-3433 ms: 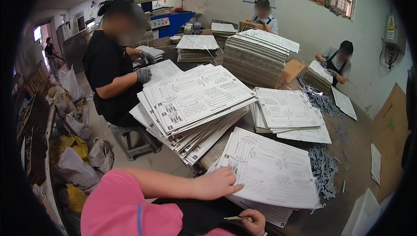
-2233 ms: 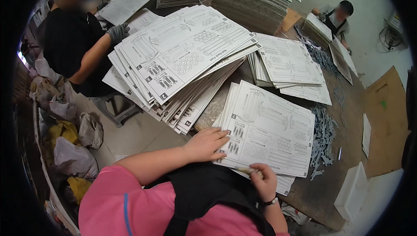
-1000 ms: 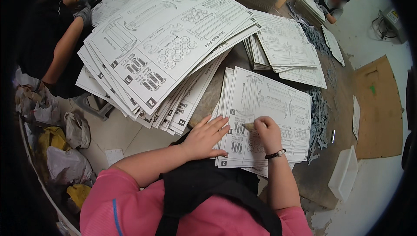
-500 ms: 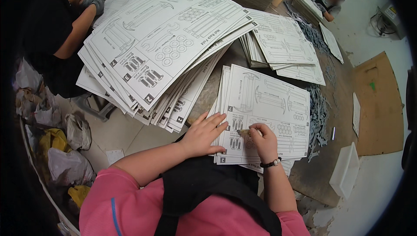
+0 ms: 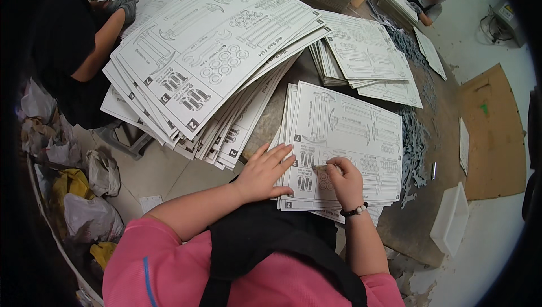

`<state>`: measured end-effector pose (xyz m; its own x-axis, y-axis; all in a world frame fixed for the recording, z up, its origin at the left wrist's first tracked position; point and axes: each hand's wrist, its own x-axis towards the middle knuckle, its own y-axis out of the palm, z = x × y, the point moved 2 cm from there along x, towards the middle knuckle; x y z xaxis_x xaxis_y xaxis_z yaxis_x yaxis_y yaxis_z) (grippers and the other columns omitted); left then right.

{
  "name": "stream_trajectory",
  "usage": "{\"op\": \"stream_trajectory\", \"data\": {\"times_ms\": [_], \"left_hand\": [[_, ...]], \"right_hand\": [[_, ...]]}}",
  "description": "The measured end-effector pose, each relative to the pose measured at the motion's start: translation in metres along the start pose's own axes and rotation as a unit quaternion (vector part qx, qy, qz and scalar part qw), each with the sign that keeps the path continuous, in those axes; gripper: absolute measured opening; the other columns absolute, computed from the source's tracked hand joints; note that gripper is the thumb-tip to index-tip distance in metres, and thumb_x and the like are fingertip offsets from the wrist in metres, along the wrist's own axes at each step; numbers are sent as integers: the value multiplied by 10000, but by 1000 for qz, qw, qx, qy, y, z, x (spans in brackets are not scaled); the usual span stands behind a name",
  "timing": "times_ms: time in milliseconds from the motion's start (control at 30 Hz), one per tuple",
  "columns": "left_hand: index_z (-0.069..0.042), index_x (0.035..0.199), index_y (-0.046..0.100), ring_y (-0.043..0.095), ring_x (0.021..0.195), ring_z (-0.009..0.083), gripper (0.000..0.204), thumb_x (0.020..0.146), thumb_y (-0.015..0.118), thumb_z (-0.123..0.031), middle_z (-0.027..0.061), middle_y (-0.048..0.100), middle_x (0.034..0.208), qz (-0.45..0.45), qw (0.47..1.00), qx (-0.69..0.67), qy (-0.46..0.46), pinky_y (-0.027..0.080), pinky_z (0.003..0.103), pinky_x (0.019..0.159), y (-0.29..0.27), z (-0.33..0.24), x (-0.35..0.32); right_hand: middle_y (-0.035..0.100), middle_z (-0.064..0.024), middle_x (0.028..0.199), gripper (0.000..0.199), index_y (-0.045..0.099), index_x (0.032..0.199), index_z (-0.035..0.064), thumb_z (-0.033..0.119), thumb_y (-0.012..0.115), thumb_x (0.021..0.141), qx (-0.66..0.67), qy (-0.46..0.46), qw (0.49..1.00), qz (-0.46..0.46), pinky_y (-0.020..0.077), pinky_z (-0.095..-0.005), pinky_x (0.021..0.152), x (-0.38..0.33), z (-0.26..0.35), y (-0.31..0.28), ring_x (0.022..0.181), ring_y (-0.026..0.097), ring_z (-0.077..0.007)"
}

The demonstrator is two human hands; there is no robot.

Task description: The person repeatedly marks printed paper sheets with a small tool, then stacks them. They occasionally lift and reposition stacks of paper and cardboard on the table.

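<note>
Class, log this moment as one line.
left hand: spread at left edge of sheet stack | right hand: pinching slim object over stack

A loose stack of white sheets, printed with black line drawings, lies flat at the bench's near edge, lower sheets jutting out unevenly. Over the top sheet slants a slim tan tool, partly hidden.

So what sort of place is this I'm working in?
Probably a small workshop: stacks of printed boards crowd the worktable, loose grey pieces lie heaped beside them, and a co-worker's gloved hand shows at the left.
</note>
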<state>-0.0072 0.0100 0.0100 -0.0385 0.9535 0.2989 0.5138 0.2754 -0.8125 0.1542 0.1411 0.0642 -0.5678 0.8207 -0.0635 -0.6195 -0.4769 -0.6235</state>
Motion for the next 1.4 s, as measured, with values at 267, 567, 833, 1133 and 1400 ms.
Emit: {"op": "stream_trajectory", "data": {"times_ms": [267, 567, 833, 1133, 1400], "left_hand": [[-47, 1223, 441, 339, 1230, 290, 718, 693, 605, -503, 146, 361, 1319, -3, 1000, -6, 3, 207, 456, 1029, 1, -1, 0], [-46, 1222, 441, 335, 1232, 291, 718, 686, 621, -489, 149, 359, 1321, 2, 1000, -5, -5, 205, 453, 1031, 1, -1, 1], [-42, 1226, 433, 333, 1233, 293, 712, 697, 613, -483, 148, 356, 1322, -2, 1000, -6, -2, 199, 455, 1033, 2, -1, 0], [-41, 1226, 434, 336, 1230, 295, 705, 694, 622, -464, 148, 362, 1318, -8, 1000, -5, 0, 202, 457, 1030, 1, -1, 0], [-42, 1222, 440, 343, 1226, 297, 710, 685, 626, -469, 146, 368, 1312, -10, 1000, -5, -1, 208, 452, 1028, 0, -2, 1]], "right_hand": [[618, -77, 742, 160, 610, 867, 42, 176, 567, 790, 21, 78, 997, 16, 451, -284, 584, 10, -21, 0, 612, 570, -172], [593, -104, 700, 98, 597, 829, 77, 141, 582, 756, -227, -120, 966, 22, 459, -334, 530, -8, 20, 16, 594, 583, -245], [614, -105, 751, 153, 608, 865, 44, 170, 574, 784, 34, 50, 997, 43, 460, -302, 627, -13, -5, 16, 695, 598, -231], [616, -89, 755, 131, 615, 836, 71, 175, 602, 757, -228, -176, 956, 51, 466, -338, 565, -22, 32, 25, 648, 588, -285], [628, -68, 792, 133, 612, 872, 24, 121, 577, 789, 3, 52, 998, 32, 459, -267, 669, -16, -5, 2, 735, 592, -156]]}}
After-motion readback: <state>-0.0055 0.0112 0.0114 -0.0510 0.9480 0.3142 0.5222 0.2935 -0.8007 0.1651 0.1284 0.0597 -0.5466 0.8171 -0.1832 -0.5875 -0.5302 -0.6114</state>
